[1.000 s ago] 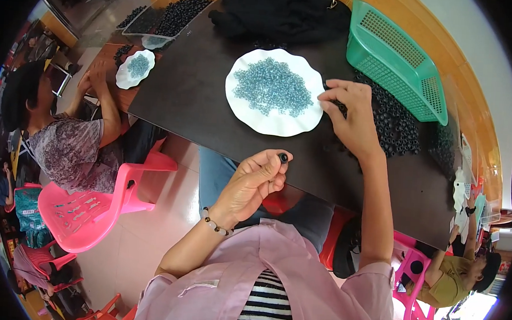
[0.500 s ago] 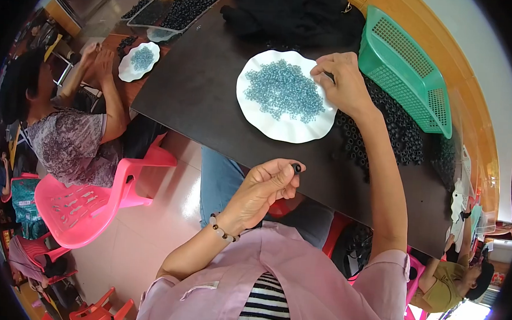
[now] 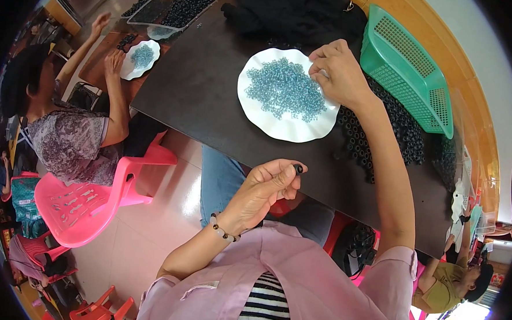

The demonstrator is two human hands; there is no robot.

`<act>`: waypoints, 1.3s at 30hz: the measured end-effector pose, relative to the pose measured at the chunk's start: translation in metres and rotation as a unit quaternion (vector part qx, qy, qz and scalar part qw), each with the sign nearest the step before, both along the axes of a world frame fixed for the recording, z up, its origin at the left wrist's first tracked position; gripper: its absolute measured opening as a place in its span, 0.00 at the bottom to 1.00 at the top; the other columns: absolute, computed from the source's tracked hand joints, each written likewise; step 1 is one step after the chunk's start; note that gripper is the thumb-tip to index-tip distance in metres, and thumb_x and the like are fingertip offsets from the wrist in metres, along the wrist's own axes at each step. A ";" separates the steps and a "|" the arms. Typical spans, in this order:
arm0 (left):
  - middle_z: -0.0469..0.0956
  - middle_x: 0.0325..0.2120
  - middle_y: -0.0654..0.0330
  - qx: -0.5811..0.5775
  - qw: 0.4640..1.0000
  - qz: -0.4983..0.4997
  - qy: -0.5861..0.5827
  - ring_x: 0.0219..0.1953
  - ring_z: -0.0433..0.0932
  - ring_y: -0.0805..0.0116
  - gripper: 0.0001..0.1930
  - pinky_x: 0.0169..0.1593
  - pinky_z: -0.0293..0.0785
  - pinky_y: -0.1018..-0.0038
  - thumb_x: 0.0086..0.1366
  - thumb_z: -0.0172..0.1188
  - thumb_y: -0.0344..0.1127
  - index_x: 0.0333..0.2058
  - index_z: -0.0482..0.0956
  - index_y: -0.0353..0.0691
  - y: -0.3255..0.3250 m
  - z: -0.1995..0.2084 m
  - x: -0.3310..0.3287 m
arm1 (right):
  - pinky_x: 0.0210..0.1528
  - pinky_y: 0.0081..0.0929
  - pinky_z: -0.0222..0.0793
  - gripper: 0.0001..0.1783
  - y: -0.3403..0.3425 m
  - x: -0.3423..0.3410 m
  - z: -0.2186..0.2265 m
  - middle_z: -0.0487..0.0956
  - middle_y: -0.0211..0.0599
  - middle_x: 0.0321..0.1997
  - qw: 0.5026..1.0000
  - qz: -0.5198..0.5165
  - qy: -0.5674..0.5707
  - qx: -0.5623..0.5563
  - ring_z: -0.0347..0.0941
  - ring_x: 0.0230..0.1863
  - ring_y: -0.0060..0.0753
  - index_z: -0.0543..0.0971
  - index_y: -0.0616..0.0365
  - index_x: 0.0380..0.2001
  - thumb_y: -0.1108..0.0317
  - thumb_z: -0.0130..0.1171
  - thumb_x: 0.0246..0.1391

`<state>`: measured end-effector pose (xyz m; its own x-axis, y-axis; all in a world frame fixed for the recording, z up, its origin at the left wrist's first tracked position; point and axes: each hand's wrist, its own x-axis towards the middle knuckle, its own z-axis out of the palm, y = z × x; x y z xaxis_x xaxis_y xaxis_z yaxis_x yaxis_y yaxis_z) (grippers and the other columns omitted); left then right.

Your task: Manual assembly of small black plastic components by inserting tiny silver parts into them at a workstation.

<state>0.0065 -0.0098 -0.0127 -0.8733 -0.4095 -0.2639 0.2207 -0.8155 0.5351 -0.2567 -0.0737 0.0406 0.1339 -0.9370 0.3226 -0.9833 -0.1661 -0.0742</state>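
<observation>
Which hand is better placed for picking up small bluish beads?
Likely the right hand: it is beside the bluish beads on the scalloped white plate; the left hand, farther off, holds a small black ring.

Left hand [image 3: 269, 187]: fingers curled, thumb-to-index pinch; left forearm [image 3: 196, 249] aimed between 1 and 2 o'clock. Right hand [image 3: 340, 74], at its 1 o'clock: fingers bent; right forearm [image 3: 391, 178] toward 11.

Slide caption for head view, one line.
Left hand pinches a small black ring; right hand is at the right edge of a scalloped white plate of translucent bluish beads.
</observation>
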 end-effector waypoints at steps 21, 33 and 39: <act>0.74 0.25 0.66 0.001 1.000 -0.002 0.003 0.28 0.69 0.80 0.14 0.34 0.66 0.83 0.67 0.52 0.40 0.43 0.75 0.35 0.003 -0.001 0.000 | 0.54 0.32 0.62 0.06 0.011 -0.003 0.000 0.76 0.34 0.43 1.000 0.003 0.012 -0.004 0.63 0.49 0.41 0.81 0.60 0.25 0.74 0.60 0.38; 0.74 0.24 0.66 0.001 1.000 -0.005 -0.002 0.27 0.68 0.79 0.14 0.34 0.66 0.83 0.67 0.52 0.41 0.43 0.75 0.35 0.002 0.000 -0.001 | 0.54 0.32 0.63 0.06 0.008 -0.004 -0.006 0.76 0.35 0.43 1.000 0.022 -0.002 -0.005 0.63 0.49 0.42 0.81 0.60 0.24 0.75 0.60 0.37; 0.74 0.24 0.66 0.002 1.000 -0.009 -0.009 0.27 0.68 0.79 0.14 0.34 0.65 0.83 0.67 0.53 0.41 0.43 0.76 0.36 0.002 0.001 -0.001 | 0.54 0.32 0.62 0.04 0.009 -0.003 -0.005 0.76 0.35 0.43 1.000 0.019 -0.019 -0.013 0.63 0.49 0.41 0.81 0.61 0.22 0.75 0.60 0.38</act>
<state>0.0052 -0.0076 -0.0114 -0.8762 -0.3916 -0.2808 0.1960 -0.8219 0.5348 -0.2595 -0.0650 0.0355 0.1565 -0.9228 0.3521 -0.9729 -0.2054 -0.1058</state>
